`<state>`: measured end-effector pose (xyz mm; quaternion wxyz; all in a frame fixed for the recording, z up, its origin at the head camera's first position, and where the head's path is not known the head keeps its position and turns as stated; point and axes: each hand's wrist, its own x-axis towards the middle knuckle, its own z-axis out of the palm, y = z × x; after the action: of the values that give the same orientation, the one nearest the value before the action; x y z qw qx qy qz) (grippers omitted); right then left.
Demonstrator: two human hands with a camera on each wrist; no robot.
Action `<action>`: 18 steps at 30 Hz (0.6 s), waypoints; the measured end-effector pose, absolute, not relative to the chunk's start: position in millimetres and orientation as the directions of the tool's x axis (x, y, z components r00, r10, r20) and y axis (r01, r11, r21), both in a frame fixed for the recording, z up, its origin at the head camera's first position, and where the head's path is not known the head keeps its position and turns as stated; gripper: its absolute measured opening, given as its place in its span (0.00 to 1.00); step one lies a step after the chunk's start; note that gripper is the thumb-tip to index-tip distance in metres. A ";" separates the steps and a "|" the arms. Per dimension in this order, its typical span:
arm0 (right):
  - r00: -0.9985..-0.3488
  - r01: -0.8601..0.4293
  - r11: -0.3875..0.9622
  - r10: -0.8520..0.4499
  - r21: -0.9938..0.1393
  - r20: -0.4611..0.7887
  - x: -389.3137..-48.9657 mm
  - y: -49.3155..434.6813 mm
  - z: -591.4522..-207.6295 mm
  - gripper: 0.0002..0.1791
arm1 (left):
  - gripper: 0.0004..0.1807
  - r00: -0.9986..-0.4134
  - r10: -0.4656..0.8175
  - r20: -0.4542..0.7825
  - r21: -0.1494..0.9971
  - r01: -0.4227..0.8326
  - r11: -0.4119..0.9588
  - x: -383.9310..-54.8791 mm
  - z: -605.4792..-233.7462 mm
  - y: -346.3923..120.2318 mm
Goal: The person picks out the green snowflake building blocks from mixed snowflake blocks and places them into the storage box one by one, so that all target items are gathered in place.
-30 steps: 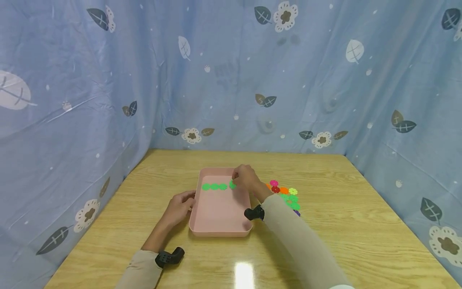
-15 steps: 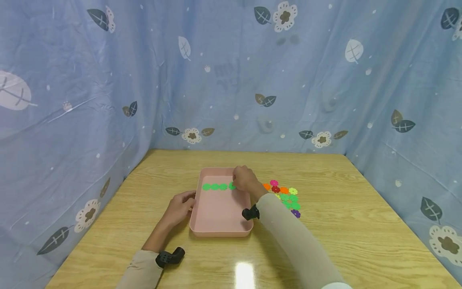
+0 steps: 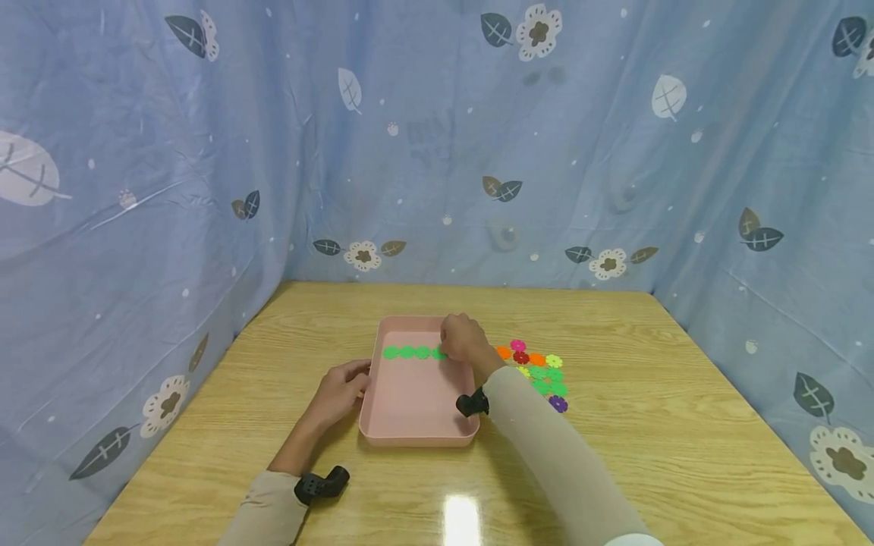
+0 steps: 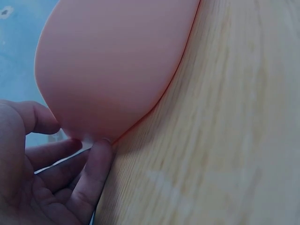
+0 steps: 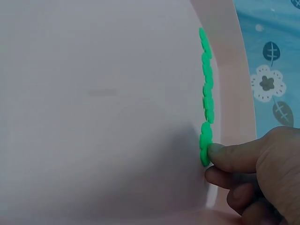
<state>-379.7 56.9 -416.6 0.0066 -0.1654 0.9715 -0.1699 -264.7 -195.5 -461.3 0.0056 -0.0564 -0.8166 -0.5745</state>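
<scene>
Inside the pink tray (image 3: 416,409), near its far end, lies a row of green flower-shaped discs (image 3: 407,353). My right hand (image 3: 464,338) reaches over the tray's right side and pinches the green flower disc (image 5: 205,140) at the row's right end. The right wrist view shows thumb and forefinger at that disc's edge, close beside the neighbouring disc. My left hand (image 3: 339,392) rests against the tray's outer left wall. In the left wrist view its fingertips (image 4: 49,124) and thumb touch the pink wall from outside, without curling round it.
Right of the tray, several loose flower discs lie on the wooden table (image 3: 635,425): green ones (image 3: 554,374), a purple one (image 3: 558,404), a dark red one (image 3: 521,357), plus orange, yellow and pink. A blue patterned curtain (image 3: 437,152) surrounds the table's back and sides.
My right hand has lowered slightly, bringing the pinched green disc down to the level of the row. The right forearm has shifted a little left. My left hand has stayed put.
</scene>
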 end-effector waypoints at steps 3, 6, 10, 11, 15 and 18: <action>-0.947 -0.314 0.895 -0.319 -0.317 0.038 -380.2 55.6 -416.4 0.12 | 0.25 -0.994 0.087 0.073 0.939 0.098 0.330 -263.7 -460.6 -195.9; -0.948 -0.311 0.902 -0.315 -0.299 0.037 -380.8 55.5 -416.7 0.10 | 0.25 -0.994 0.088 0.071 0.940 0.096 0.329 -262.9 -460.2 -195.6; -0.949 -0.310 0.907 -0.313 -0.283 0.038 -381.6 54.7 -417.0 0.09 | 0.26 -0.994 0.082 0.070 0.939 0.093 0.332 -262.7 -459.5 -195.5; -0.950 -0.309 0.909 -0.311 -0.281 0.040 -381.8 54.5 -417.0 0.09 | 0.26 -0.994 0.082 0.072 0.938 0.095 0.334 -262.8 -459.4 -195.7; -0.951 -0.305 0.909 -0.304 -0.283 0.048 -381.8 53.6 -416.9 0.10 | 0.26 -0.994 0.085 0.073 0.938 0.098 0.332 -263.0 -459.1 -196.0; -0.953 -0.300 0.902 -0.299 -0.310 0.052 -381.1 52.7 -416.3 0.10 | 0.25 -0.994 0.087 0.072 0.940 0.097 0.326 -262.9 -459.3 -196.2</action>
<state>-381.1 52.7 -416.3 -0.0013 -0.1537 0.9752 -0.1594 -262.9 -196.2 -459.3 0.0042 -0.0565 -0.8142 -0.5779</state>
